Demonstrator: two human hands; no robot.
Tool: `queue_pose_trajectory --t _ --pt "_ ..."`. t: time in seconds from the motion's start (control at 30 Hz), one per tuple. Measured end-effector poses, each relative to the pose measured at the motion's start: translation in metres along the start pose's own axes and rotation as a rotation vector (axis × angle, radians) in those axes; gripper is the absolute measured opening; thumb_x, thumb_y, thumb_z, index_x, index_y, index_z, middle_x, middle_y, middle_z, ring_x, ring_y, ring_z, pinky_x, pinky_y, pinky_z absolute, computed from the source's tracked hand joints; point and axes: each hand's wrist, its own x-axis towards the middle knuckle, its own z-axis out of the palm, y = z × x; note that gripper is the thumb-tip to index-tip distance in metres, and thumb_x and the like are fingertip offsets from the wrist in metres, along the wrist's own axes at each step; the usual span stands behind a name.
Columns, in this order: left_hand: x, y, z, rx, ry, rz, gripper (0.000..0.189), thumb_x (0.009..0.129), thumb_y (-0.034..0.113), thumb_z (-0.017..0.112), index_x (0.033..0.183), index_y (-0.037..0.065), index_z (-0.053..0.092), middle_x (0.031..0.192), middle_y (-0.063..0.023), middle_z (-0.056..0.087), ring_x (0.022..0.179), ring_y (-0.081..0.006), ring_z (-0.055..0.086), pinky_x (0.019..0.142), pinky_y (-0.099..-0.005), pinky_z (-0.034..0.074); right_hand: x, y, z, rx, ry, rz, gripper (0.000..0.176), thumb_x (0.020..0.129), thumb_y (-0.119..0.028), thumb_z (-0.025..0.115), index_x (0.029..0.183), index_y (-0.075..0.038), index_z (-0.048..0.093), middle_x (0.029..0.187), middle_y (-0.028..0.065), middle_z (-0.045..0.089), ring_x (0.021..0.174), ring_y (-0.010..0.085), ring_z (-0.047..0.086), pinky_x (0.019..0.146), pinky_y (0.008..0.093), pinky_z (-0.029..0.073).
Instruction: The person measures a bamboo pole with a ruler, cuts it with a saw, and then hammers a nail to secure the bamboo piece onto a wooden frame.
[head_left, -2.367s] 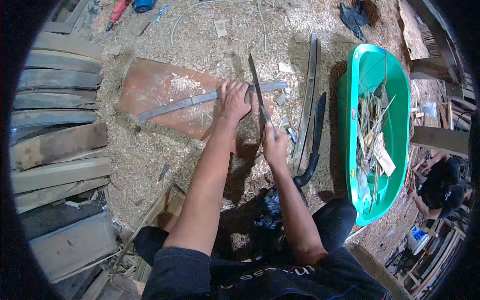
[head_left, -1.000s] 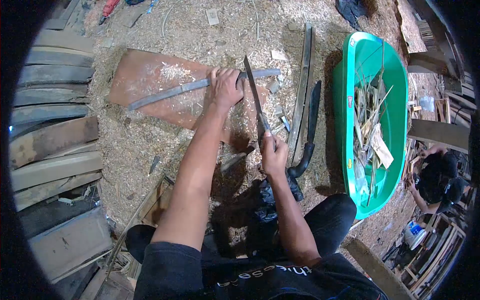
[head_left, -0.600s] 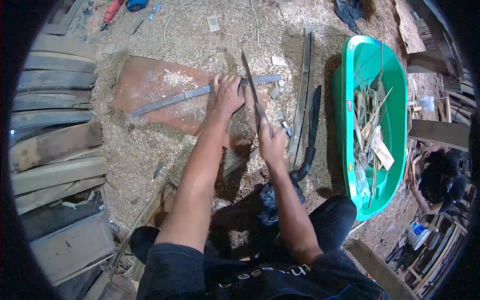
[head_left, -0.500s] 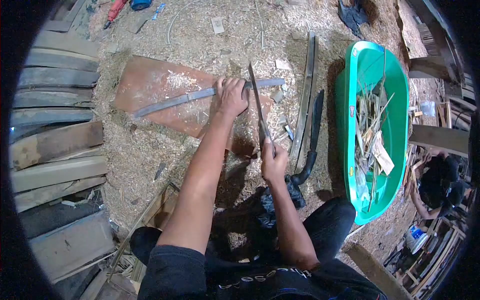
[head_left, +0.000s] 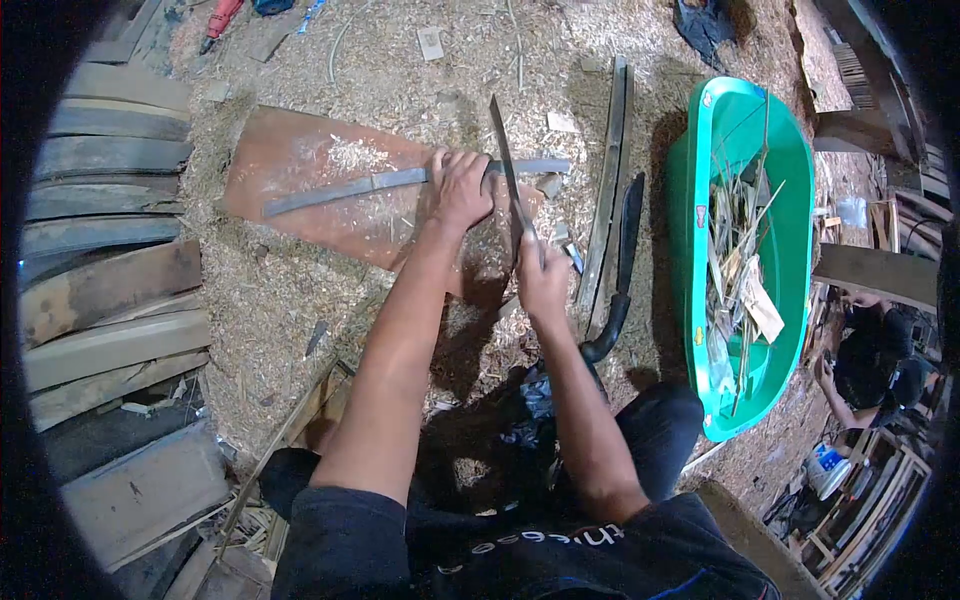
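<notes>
Dull grey wooden strip (head_left: 390,180), rusty matt board (head_left: 300,175), metal blade (head_left: 508,175), glossy green plastic tub (head_left: 790,260).

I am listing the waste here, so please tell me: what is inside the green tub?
The green tub holds a loose pile of thin dry strips and pale flat scraps. Its far end is bare. What lies under the pile is covered.

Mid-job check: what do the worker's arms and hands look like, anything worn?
No gloves on the left hand or right hand, no watch or rings visible. Forearms are uncovered; dark sleeves cover only the upper arms, part of a dark shirt with pale lettering.
</notes>
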Motion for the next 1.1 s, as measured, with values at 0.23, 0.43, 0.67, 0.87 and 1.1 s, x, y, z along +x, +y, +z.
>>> queue_pose_trajectory --t 0.23,0.43,0.67,0.87,1.1 --pt "0.006 0.004 -0.005 0.014 -0.098 -0.087 0.024 0.083 0.023 0.06 0.1 0.006 0.064 0.1 -0.0101 0.065 0.107 -0.0251 0.057 0.108 -0.0484 0.023 0.01 -0.034 0.004 0.013 0.023 0.103 0.043 0.098 -0.031 0.053 0.076 0.004 0.063 0.055 0.0027 0.048 0.055 0.0109 0.044 0.05 0.0328 0.036" --pt "0.004 0.0 -0.003 0.037 -0.075 -0.039 0.02 0.083 0.02 0.059 0.097 0.007 0.063 0.101 -0.0106 0.065 0.109 -0.026 0.057 0.108 -0.0493 0.024 -0.032 -0.013 -0.009 -0.09 0.038 0.067 0.046 0.099 -0.032 0.052 0.068 0.003 0.055 0.055 0.0003 0.039 0.057 0.0097 0.038 0.05 0.0338 0.033" --pt "0.003 0.006 0.0 0.056 -0.096 -0.041 0.023 0.085 0.02 0.057 0.102 0.005 0.062 0.103 -0.0123 0.064 0.11 -0.0281 0.056 0.107 -0.0481 0.027 -0.024 0.011 -0.008 0.022 0.042 0.07 0.044 0.098 -0.03 0.053 0.069 0.003 0.056 0.056 0.0009 0.042 0.056 0.0105 0.038 0.05 0.0344 0.033" --pt "-0.02 0.034 -0.004 0.141 0.034 0.055 0.033 0.093 0.019 0.051 0.117 -0.001 0.058 0.128 -0.0171 0.057 0.129 -0.0315 0.046 0.114 -0.0492 0.025 -0.041 -0.004 -0.021 -0.154 0.125 -0.175 0.042 0.097 -0.029 0.055 0.071 0.004 0.059 0.055 0.0066 0.05 0.053 0.0134 0.045 0.051 0.0362 0.037" --pt "-0.037 0.036 0.009 -0.061 0.165 -0.086 0.027 0.083 0.011 0.062 0.108 0.002 0.067 0.119 -0.0148 0.058 0.114 -0.0336 0.052 0.102 -0.0461 0.039 -0.046 0.016 -0.023 -0.012 0.059 0.003 0.043 0.099 -0.03 0.053 0.069 0.001 0.054 0.055 0.0018 0.043 0.055 0.0115 0.04 0.051 0.0344 0.035"
